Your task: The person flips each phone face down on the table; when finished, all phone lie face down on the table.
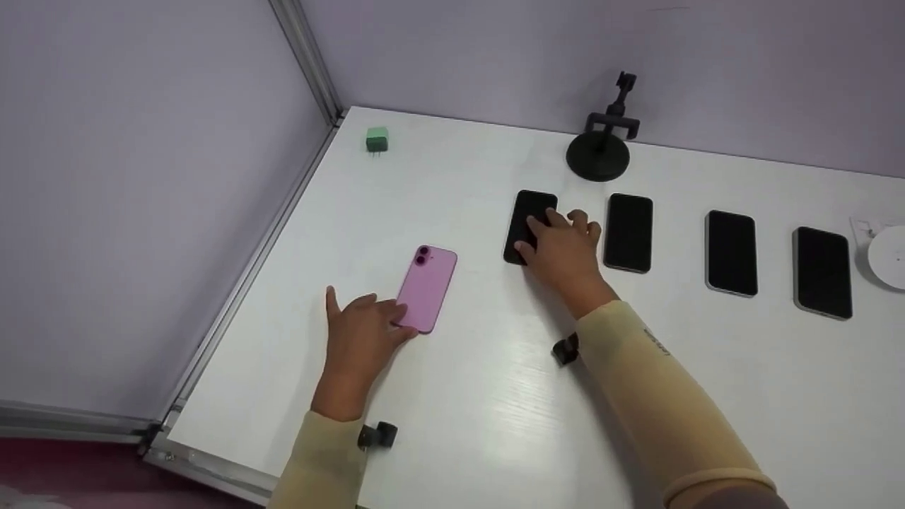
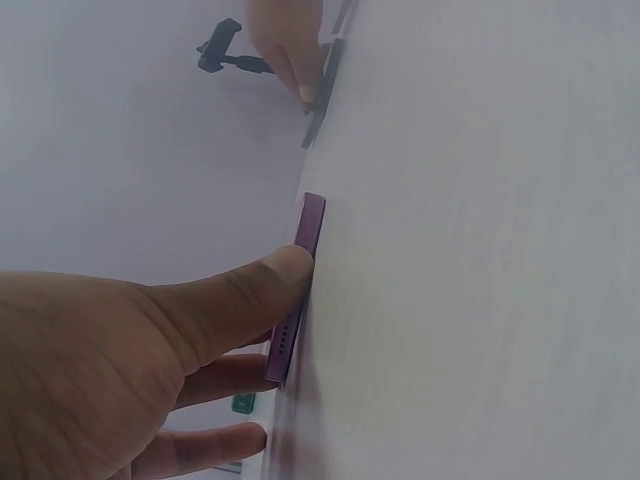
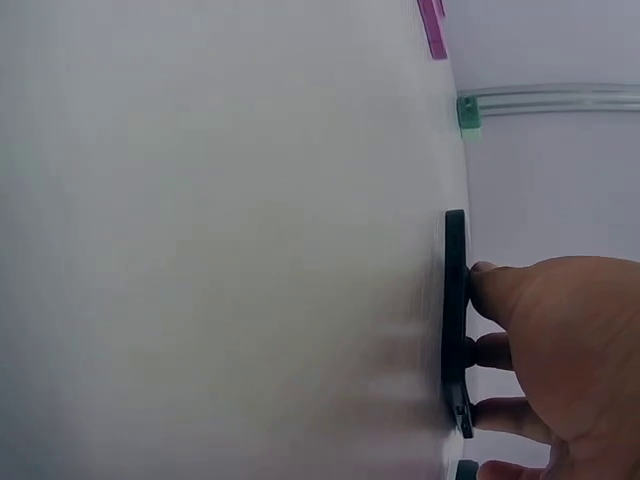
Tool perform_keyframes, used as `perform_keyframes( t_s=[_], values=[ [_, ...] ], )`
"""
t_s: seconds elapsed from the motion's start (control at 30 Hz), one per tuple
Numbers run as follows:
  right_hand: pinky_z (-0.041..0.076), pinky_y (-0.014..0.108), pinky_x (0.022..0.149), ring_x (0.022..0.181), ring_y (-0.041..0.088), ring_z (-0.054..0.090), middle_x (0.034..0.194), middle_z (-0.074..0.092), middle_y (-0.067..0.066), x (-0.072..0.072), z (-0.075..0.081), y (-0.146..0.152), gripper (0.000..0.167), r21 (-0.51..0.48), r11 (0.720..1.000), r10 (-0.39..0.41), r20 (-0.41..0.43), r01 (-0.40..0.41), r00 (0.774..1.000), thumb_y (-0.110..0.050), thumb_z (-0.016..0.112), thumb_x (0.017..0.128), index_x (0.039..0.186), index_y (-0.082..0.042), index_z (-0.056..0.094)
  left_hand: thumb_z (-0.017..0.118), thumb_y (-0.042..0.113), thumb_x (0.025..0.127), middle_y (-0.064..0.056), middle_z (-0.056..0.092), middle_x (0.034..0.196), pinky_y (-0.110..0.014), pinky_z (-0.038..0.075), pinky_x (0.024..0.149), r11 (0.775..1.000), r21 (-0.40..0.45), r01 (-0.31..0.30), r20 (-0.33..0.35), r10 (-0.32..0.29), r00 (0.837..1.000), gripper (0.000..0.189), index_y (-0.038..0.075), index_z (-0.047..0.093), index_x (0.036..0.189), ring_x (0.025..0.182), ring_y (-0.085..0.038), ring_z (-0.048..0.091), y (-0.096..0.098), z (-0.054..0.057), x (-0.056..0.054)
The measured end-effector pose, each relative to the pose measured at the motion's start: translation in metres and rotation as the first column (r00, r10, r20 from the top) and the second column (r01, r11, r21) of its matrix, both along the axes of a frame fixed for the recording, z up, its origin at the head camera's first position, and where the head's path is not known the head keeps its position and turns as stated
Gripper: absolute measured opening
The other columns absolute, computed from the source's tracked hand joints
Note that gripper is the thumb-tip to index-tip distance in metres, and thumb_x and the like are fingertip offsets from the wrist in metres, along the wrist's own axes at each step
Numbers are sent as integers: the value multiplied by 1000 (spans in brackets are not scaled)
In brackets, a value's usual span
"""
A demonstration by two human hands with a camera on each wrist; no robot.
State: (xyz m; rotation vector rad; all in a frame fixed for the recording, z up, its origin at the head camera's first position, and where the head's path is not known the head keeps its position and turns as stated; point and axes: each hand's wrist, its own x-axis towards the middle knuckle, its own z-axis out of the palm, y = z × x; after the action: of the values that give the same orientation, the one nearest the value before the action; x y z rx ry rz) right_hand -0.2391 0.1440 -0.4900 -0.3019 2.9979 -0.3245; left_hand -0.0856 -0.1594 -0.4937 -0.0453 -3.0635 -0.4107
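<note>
A pink phone (image 1: 431, 286) lies back up on the white table, its two camera lenses at the far end. My left hand (image 1: 360, 336) pinches its near end between thumb and a finger; in the left wrist view the thumb is on the phone's edge (image 2: 313, 215), near the speaker holes. Right of it lies a black phone (image 1: 534, 203), dark face up. My right hand (image 1: 565, 258) rests its thumb and fingertips on that face, other fingers spread past the right side. The right wrist view shows the black phone (image 3: 455, 300) edge-on, the fingertips touching it.
Three more dark phones (image 1: 629, 233) (image 1: 732, 253) (image 1: 822, 273) lie in a row to the right. Behind them stands a black phone stand (image 1: 598, 157). A green charger plug (image 1: 377, 139) sits at the back left, and a white round object (image 1: 889, 256) at the right edge.
</note>
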Motion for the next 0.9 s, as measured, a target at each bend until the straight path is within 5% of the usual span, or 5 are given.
perform_keyframes(
  t_s=[0.5, 0.9],
  values=[
    [34, 65, 111, 146, 50, 41, 163, 53, 21, 70, -1, -1, 64, -35, 997, 68, -63, -70, 996, -57, 64, 106, 156, -17, 62, 92, 41, 87, -1, 82, 125, -80, 16, 128, 1000, 9, 3, -30, -3, 1000, 47, 17, 84, 126, 133, -33, 70, 0, -2, -4],
    [35, 64, 109, 140, 47, 45, 159, 57, 19, 108, -2, -7, 61, -41, 993, 108, -80, -112, 991, -56, 67, 105, 154, -20, 65, 90, 44, 88, -3, 82, 127, -80, 17, 128, 1000, -17, 6, -5, -6, 1000, 46, 20, 84, 127, 133, -33, 70, 1, -2, -7]
  ],
)
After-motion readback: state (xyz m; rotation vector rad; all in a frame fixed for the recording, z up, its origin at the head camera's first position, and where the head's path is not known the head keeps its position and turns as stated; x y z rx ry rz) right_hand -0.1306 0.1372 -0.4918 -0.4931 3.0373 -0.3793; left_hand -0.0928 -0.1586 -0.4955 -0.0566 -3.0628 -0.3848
